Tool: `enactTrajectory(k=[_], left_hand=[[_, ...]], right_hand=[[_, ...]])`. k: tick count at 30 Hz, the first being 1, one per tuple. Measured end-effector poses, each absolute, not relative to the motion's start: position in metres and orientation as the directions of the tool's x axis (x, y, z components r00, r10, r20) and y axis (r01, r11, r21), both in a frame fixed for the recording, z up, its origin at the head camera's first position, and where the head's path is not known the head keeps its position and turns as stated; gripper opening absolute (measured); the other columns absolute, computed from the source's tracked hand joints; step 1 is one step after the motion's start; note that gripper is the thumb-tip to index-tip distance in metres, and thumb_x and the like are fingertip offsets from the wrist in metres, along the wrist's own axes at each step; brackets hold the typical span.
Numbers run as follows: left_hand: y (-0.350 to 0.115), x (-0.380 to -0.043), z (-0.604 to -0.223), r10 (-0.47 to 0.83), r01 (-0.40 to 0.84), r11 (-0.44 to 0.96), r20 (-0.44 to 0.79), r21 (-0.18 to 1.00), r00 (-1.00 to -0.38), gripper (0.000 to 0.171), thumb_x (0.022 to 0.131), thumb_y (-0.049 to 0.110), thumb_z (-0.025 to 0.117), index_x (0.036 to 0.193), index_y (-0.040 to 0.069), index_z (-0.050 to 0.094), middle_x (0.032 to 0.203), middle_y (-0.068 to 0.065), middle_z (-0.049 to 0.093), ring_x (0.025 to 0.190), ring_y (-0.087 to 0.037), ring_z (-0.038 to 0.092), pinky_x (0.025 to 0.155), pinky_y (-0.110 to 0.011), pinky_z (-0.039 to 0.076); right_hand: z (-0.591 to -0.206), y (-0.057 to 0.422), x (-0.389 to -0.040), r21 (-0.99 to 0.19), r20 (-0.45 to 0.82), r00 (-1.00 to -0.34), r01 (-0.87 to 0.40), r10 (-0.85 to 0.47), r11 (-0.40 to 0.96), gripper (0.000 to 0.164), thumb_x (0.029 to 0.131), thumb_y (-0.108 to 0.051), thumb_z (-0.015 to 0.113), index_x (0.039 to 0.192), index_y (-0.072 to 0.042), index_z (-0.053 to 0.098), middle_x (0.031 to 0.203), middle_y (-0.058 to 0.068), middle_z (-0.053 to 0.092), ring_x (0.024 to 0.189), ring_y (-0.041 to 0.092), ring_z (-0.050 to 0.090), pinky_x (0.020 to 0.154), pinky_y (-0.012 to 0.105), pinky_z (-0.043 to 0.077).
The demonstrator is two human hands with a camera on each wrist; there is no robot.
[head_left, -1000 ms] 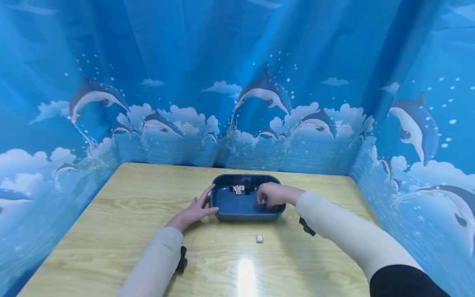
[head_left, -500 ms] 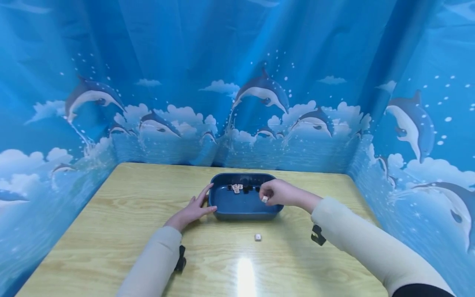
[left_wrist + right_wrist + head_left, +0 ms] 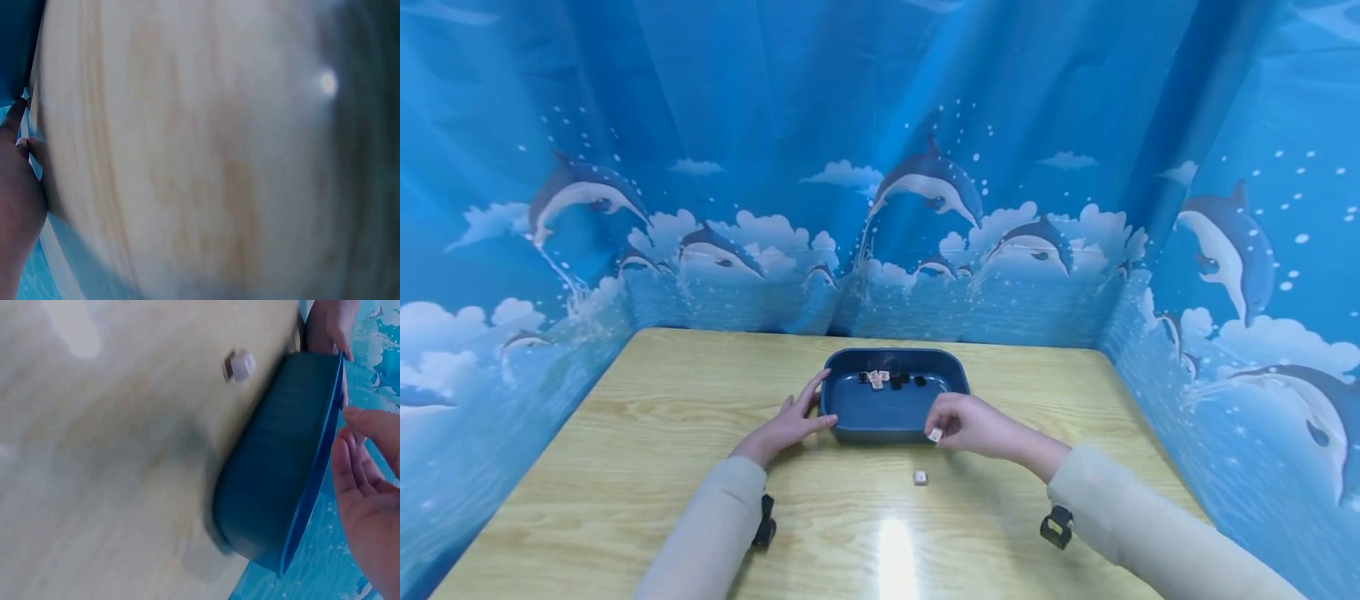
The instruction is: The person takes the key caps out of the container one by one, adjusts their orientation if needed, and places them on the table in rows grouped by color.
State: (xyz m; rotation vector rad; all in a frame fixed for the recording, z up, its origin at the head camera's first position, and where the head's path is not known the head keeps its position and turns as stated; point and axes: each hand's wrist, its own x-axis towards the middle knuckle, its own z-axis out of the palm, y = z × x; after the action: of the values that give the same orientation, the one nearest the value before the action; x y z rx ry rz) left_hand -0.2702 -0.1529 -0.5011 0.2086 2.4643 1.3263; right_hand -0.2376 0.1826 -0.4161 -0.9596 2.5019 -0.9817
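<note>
A dark blue rectangular tub stands on the table. My left hand rests against its left side with fingers spread, the thumb by the front corner. Over the tub's front right rim, my right hand pinches a small white keycap between thumb and fingertips. Another white keycap lies on the table in front of the tub. Inside, toward the back, lie several pale keycaps and several black keycaps. The right wrist view shows the tub's outer wall; the pinched keycap is hidden there.
The wood-grain table reaches back to a blue dolphin-print curtain on the far and both sides. A bright light reflection shows on the near tabletop. Black wrist mounts sit on both sleeves.
My right hand has risen from inside the tub with the white keycap and come toward me to the front rim. The left hand stays at the tub's side.
</note>
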Motion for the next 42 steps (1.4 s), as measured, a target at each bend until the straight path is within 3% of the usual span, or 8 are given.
enactTrajectory(k=[4, 11, 22, 42], left_hand=[[-0.153, -0.269, -0.500, 0.285, -0.028, 0.553, -0.220, 0.833, -0.933, 0.083, 0.094, 0.044, 0.063, 0.156, 0.039, 0.008, 0.156, -0.020, 0.028, 0.141, -0.048, -0.016, 0.105, -0.073, -0.007], [-0.154, -0.269, -0.501, 0.280, -0.034, 0.558, -0.227, 0.829, -0.933, 0.084, 0.093, 0.046, 0.063, 0.156, 0.041, 0.007, 0.156, -0.019, 0.027, 0.141, -0.048, -0.017, 0.105, -0.074, -0.007], [-0.154, -0.271, -0.501, 0.281, -0.040, 0.556, -0.233, 0.830, -0.931, 0.086, 0.091, 0.049, 0.064, 0.155, 0.042, 0.007, 0.156, -0.018, 0.028, 0.141, -0.049, -0.017, 0.103, -0.076, -0.006], [-0.153, -0.272, -0.502, 0.277, -0.053, 0.568, -0.251, 0.821, -0.927, 0.086, 0.092, 0.049, 0.063, 0.155, 0.043, 0.005, 0.157, -0.018, 0.026, 0.141, -0.049, -0.018, 0.103, -0.075, -0.007]], right_hand=[[-0.425, 0.184, -0.225, -0.713, 0.003, -0.757, -0.460, -0.654, 0.529, 0.022, 0.082, 0.006, 0.069, 0.092, -0.013, 0.071, 0.093, -0.005, 0.059, 0.084, 0.011, 0.059, 0.074, 0.024, 0.055], [-0.443, 0.187, -0.214, -0.729, -0.028, -0.775, -0.415, -0.631, 0.543, 0.017, 0.085, 0.006, 0.067, 0.098, -0.004, 0.071, 0.091, -0.005, 0.061, 0.082, 0.011, 0.060, 0.073, 0.025, 0.055], [-0.473, 0.181, -0.205, -0.702, -0.068, -0.846, -0.336, -0.529, 0.628, 0.024, 0.077, 0.008, 0.066, 0.095, -0.006, 0.073, 0.086, -0.003, 0.063, 0.078, 0.012, 0.057, 0.067, 0.023, 0.052], [-0.492, 0.178, -0.205, -0.689, -0.025, -0.858, -0.357, -0.513, 0.631, 0.026, 0.072, 0.008, 0.070, 0.095, -0.004, 0.073, 0.085, -0.004, 0.061, 0.075, 0.011, 0.056, 0.065, 0.023, 0.052]])
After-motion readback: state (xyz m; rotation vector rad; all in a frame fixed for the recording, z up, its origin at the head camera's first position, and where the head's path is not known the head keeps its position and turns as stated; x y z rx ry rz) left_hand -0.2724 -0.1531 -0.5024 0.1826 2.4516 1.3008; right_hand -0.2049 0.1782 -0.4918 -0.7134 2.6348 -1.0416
